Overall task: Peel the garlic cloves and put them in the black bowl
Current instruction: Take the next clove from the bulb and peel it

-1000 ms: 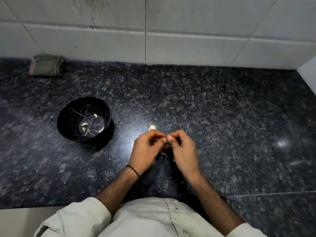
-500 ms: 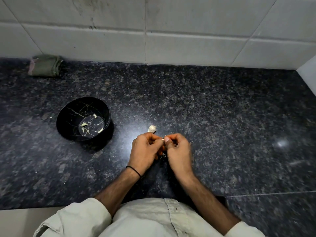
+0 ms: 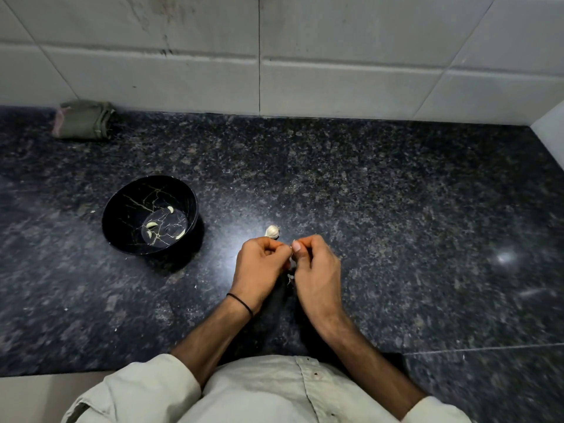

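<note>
Both working now: left hand (image 3: 259, 270) and right hand (image 3: 317, 270) pinch one clove (image 3: 291, 264) between them (mostly hidden), right of the black bowl (image 3: 131, 196). I'd hold the left steady and lift skin with my right thumbnail.

The right hand (image 3: 317, 270) shifts toward 9 o'clock and now sits tight against the left hand (image 3: 262, 267), the clove (image 3: 292, 262) pinched between them; the bulb (image 3: 271, 232) at 12 o'clock shows more fully.
</note>
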